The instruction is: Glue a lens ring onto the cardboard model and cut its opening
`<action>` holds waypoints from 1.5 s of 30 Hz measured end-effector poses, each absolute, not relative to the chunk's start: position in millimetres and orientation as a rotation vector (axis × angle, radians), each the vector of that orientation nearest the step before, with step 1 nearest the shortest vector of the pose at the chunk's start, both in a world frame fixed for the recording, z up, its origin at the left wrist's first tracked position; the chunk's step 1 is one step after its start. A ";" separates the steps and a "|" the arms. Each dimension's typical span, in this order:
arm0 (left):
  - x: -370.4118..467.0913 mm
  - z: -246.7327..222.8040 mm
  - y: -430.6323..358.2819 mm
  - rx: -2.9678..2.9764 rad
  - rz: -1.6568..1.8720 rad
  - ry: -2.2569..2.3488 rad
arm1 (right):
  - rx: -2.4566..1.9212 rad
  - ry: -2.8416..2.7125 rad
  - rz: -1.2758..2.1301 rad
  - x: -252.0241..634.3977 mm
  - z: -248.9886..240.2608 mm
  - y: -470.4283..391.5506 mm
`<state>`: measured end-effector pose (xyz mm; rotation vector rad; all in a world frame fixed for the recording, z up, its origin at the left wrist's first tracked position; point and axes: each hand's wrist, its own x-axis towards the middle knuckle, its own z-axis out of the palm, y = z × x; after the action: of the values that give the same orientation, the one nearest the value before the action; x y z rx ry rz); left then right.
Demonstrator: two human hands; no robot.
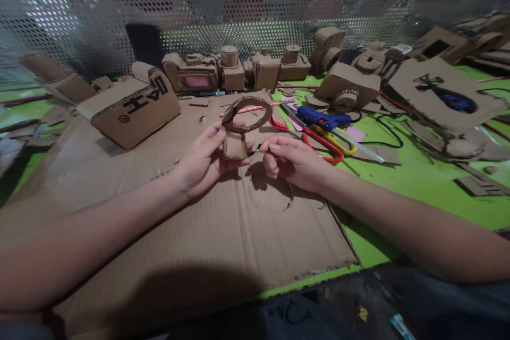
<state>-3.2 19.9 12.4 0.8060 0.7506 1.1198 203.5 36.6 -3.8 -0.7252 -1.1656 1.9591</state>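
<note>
left grip (pixel 205 156) holds the ringed cardboard piece (pixel 236 146) above the cardboard sheet (pixel 191 239); whether right grip (pixel 297 163), beside it, pinches anything, i cannot tell. likely fine handwork, next calling for a steady hold.

Cardboard cameras (pixel 266 73) near a perforated screen (pixel 279 33)

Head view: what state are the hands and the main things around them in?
Left hand: closed on the cardboard ring piece.
Cardboard ring piece: held up, ring uppermost.
Right hand: thumb and forefinger pinched together; contents unclear.
Cardboard sheet: lying under the hands.
Blue glue gun: lying down, unheld.
Red-handled scissors: lying down; open or shut unclear.
Lettered cardboard piece: resting on the sheet, unheld.
</note>
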 end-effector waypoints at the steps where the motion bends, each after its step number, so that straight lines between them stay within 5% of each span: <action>1: -3.8 10.5 20.1 0.827 1.117 0.743 | -0.754 -1.170 1.934 203.4 -3.7 36.3; 12: -1.2 9.7 4.7 1.147 1.135 0.823 | -0.873 -1.875 0.771 211.8 2.7 23.8; 22: -17.9 13.9 14.1 2.231 1.257 1.037 | -0.683 -1.882 0.069 215.9 -9.8 27.2; 34: -5.1 17.2 1.3 1.569 0.989 0.992 | -0.594 -2.174 -0.145 219.2 -10.2 27.7; 45: -13.3 12.2 7.3 2.101 1.059 0.956 | -0.537 -2.202 -0.064 218.1 -6.7 26.0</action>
<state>-13.3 7.3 12.2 2.1013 0.9559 1.0587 218.1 26.0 -6.7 -0.5366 -2.2021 -0.0644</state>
